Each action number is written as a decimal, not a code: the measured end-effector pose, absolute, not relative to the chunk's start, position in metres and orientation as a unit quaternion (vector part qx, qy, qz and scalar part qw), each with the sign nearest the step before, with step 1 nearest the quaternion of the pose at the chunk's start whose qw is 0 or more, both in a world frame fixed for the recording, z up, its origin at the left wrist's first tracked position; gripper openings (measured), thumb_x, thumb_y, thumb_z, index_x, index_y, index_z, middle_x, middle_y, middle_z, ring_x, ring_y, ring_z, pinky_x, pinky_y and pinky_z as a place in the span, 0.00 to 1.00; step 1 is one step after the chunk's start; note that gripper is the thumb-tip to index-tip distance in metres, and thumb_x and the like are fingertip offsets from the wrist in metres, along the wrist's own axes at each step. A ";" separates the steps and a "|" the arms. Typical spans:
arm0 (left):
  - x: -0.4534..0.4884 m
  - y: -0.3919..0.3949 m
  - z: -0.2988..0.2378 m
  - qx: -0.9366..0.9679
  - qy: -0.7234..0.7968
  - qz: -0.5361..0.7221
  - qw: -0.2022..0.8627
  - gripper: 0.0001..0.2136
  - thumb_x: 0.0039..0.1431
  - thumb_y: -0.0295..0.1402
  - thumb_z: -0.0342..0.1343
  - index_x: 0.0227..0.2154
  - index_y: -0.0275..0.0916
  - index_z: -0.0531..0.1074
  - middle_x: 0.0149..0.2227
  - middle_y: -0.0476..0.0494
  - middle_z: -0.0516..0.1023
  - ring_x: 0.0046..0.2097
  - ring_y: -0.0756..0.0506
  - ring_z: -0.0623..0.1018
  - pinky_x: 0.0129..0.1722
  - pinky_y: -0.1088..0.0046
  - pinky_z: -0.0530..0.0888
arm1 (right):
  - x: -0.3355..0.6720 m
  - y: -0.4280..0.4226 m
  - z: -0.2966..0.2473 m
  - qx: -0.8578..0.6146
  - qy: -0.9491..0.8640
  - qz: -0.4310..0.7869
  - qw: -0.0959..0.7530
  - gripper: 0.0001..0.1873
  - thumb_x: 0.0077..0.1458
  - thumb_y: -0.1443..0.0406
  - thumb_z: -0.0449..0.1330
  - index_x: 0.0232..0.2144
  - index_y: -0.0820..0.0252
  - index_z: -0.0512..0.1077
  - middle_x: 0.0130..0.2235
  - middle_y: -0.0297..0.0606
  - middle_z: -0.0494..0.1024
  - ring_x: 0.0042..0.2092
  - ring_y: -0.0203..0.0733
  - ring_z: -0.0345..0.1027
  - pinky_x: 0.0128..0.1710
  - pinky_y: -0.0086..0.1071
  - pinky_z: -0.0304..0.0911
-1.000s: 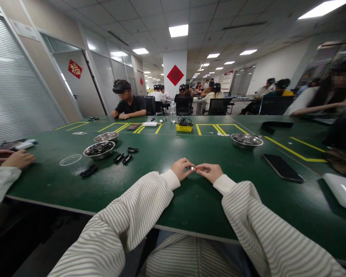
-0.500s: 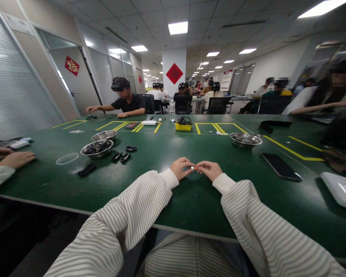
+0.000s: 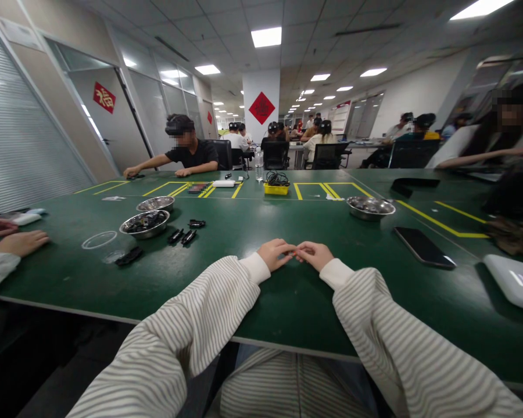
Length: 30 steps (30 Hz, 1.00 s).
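Over the green table (image 3: 287, 316), my left hand (image 3: 274, 255) and my right hand (image 3: 315, 255) meet at their fingertips in front of me. Between them is a small part (image 3: 294, 253) with an orange and metallic look, mostly covered by the fingers. Both hands are closed in a pinch on it; its exact kind is too small to make out. Left of my hands, several black plastic pieces (image 3: 189, 236) lie on the table near a steel bowl (image 3: 144, 231) filled with dark parts.
Another steel bowl (image 3: 156, 203) stands behind the filled one. To the right are a third bowl (image 3: 370, 215), a phone (image 3: 425, 247) and a white case (image 3: 516, 281). A yellow basket (image 3: 276, 189) holds black cables. A co-worker's hand (image 3: 24, 242) rests at far left.
My fingers have closed further over the small part, so less of its orange and metal shows. The right hand has shifted slightly left. Across the table, a person's outstretched hand has moved lower.
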<state>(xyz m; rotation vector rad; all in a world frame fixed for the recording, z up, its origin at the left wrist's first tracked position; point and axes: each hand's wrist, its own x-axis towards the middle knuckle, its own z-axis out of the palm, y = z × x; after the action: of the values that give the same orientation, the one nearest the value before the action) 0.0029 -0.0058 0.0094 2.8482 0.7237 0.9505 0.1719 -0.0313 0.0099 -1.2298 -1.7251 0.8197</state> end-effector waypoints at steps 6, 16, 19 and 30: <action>-0.020 0.029 0.010 0.898 0.331 0.287 -0.046 0.11 0.52 0.35 0.43 0.34 0.42 0.68 0.32 0.47 0.67 0.36 0.51 0.67 0.37 0.77 0.64 | 0.173 -0.032 0.010 -0.519 -0.710 0.273 0.391 0.09 0.40 0.61 0.53 0.22 0.63 0.66 0.19 0.35 0.71 0.21 0.33 0.64 0.24 0.27 0.62; -0.103 0.127 0.009 0.688 0.694 0.209 -0.045 0.11 0.49 0.36 0.45 0.35 0.47 0.68 0.36 0.47 0.66 0.36 0.49 0.68 0.32 0.77 0.65 | 0.174 -0.035 0.012 -0.519 -0.746 0.239 0.343 0.11 0.42 0.61 0.51 0.22 0.63 0.67 0.19 0.35 0.72 0.21 0.33 0.65 0.24 0.26 0.62; -0.104 0.135 0.005 0.696 0.696 0.173 -0.043 0.10 0.49 0.36 0.45 0.34 0.48 0.69 0.36 0.47 0.66 0.38 0.48 0.67 0.32 0.77 0.65 | 0.174 -0.036 0.013 -0.521 -0.748 0.237 0.335 0.10 0.42 0.61 0.51 0.23 0.63 0.68 0.19 0.36 0.72 0.21 0.33 0.65 0.24 0.25 0.61; -0.111 0.140 0.002 0.629 0.754 0.179 -0.064 0.14 0.49 0.33 0.45 0.41 0.41 0.63 0.41 0.41 0.65 0.44 0.42 0.63 0.37 0.67 0.63 | 0.175 -0.034 0.011 -0.520 -0.758 0.228 0.321 0.11 0.42 0.62 0.51 0.23 0.64 0.68 0.20 0.36 0.72 0.21 0.32 0.65 0.24 0.25 0.60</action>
<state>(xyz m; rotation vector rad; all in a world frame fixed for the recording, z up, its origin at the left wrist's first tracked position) -0.1111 0.1400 0.0019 2.0596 2.4699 0.5874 0.1746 -0.0342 0.0113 -1.3655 -1.9913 0.5982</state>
